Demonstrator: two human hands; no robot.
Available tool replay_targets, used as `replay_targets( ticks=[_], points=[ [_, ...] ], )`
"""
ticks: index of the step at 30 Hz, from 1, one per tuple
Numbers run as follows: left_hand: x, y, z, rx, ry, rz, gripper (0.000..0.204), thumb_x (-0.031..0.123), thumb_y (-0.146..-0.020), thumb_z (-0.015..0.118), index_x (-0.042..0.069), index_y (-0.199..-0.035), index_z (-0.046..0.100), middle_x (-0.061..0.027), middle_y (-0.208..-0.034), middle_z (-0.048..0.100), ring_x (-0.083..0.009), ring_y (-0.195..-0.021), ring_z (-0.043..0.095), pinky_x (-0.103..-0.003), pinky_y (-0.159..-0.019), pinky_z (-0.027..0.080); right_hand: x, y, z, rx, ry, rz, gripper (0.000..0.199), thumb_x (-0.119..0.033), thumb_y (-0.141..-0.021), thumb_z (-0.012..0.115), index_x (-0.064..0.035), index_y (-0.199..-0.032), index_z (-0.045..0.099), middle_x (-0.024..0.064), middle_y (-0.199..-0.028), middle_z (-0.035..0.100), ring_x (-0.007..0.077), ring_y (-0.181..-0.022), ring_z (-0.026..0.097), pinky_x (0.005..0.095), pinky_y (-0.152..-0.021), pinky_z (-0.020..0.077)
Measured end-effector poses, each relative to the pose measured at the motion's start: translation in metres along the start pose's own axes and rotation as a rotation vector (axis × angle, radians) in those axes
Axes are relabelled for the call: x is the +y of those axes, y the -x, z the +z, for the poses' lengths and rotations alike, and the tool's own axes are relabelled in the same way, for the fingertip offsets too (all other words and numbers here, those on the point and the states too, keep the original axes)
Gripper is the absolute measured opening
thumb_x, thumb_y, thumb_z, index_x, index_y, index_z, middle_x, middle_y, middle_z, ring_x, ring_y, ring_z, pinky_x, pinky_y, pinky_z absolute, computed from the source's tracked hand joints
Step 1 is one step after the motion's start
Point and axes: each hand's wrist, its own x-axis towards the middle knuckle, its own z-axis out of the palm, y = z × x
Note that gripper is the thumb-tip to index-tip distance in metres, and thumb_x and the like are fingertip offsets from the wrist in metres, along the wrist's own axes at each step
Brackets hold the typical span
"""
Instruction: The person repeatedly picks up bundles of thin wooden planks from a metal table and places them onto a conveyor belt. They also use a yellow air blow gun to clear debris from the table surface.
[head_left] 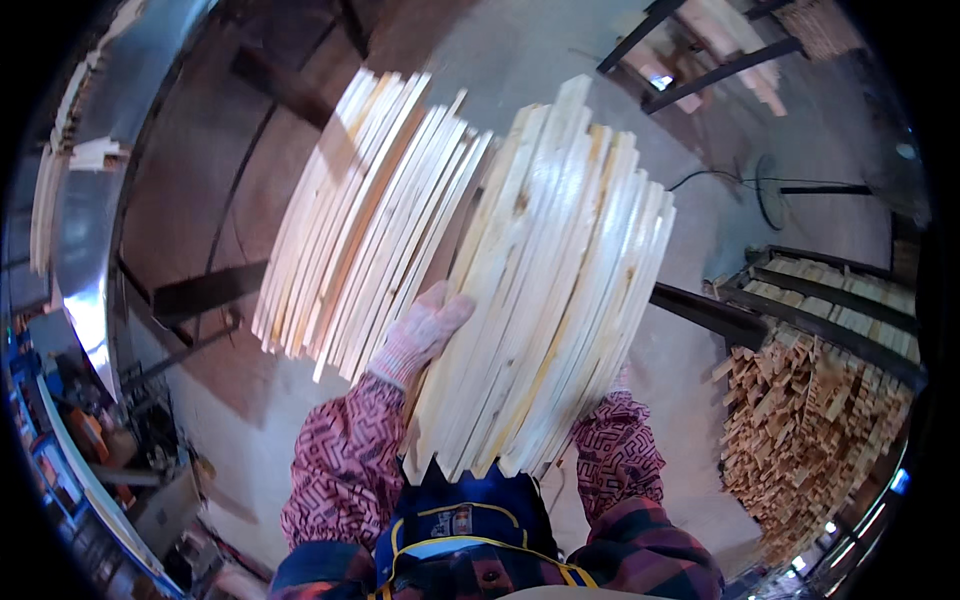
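Observation:
A bundle of pale wooden strips, lying side by side with uneven ends, slants in front of me, its near end close to my blue apron. My left hand, in a whitish knit glove, grips the bundle's left side with the thumb against the wood. At the right side, my right hand presses in low; its fingers are mostly hidden by the strips. Patterned pink sleeve covers are on both forearms. Just left of the bundle, a second row of wooden strips rests on a dark metal rack.
At the right stands a large stack of cut wood with dark bars above it. More boards lie on a frame at the far right. A dark metal arm juts out beside the bundle. Cluttered equipment fills the left side.

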Motion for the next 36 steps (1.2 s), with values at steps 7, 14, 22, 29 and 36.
replay_targets(
  ticks=[7, 14, 22, 29, 36],
  points=[
    [0.073, 0.127, -0.069, 0.177, 0.304, 0.02, 0.068, 0.036, -0.08, 0.066, -0.001, -0.133, 0.045, -0.0169, -0.114, 0.058, -0.0258, -0.104, 0.057, -0.034, -0.09, 0.046, -0.083, 0.05, 0.076, -0.143, -0.046, -0.15, 0.049, -0.037, -0.1, 0.039, -0.0021, -0.134, 0.045, 0.0144, -0.119, 0.06, 0.0239, -0.097, 0.064, 0.0357, -0.081, 0.0571],
    [0.065, 0.291, -0.076, 0.334, 0.746, 0.11, 0.096, 0.034, -0.071, 0.076, 0.001, -0.146, 0.026, -0.0104, -0.136, 0.043, -0.0188, -0.117, 0.045, -0.031, -0.098, 0.039, -0.14, 0.124, 0.201, -0.5, 0.037, -0.256, 0.049, -0.037, -0.1, 0.04, -0.0021, -0.133, 0.046, 0.0143, -0.119, 0.06, 0.0238, -0.097, 0.064, 0.0357, -0.081, 0.0571],
    [0.002, 0.456, -0.076, 0.47, 1.057, 0.516, 0.092, 0.037, -0.07, 0.08, 0.001, -0.14, 0.033, -0.0109, -0.126, 0.049, -0.0192, -0.12, 0.041, -0.033, -0.104, 0.033, -0.126, 0.26, 0.391, -0.971, 0.336, -0.374, 0.049, -0.037, -0.1, 0.04, -0.0021, -0.133, 0.046, 0.0142, -0.119, 0.06, 0.0238, -0.097, 0.064, 0.0358, -0.081, 0.057],
    [-0.021, 0.61, -0.095, 0.874, 1.183, 0.606, 0.089, 0.036, -0.068, 0.084, 0.003, -0.136, 0.037, -0.0076, -0.124, 0.051, -0.0161, -0.117, 0.043, -0.033, -0.102, 0.035, -0.11, 0.39, 0.52, -1.242, 0.542, -0.303, 0.049, -0.037, -0.099, 0.04, -0.002, -0.132, 0.047, 0.0141, -0.118, 0.06, 0.0238, -0.097, 0.064, 0.0359, -0.081, 0.057],
    [-0.014, 0.641, -0.08, 1.36, 1.213, 0.6, 0.089, 0.038, -0.072, 0.079, 0.004, -0.14, 0.034, -0.0064, -0.126, 0.052, -0.0141, -0.114, 0.048, -0.031, -0.098, 0.041, -0.117, 0.418, 0.598, -1.513, 0.648, -0.194, 0.048, -0.037, -0.099, 0.04, -0.002, -0.132, 0.047, 0.014, -0.118, 0.06, 0.0237, -0.097, 0.064, 0.0359, -0.082, 0.0569]
  ],
)
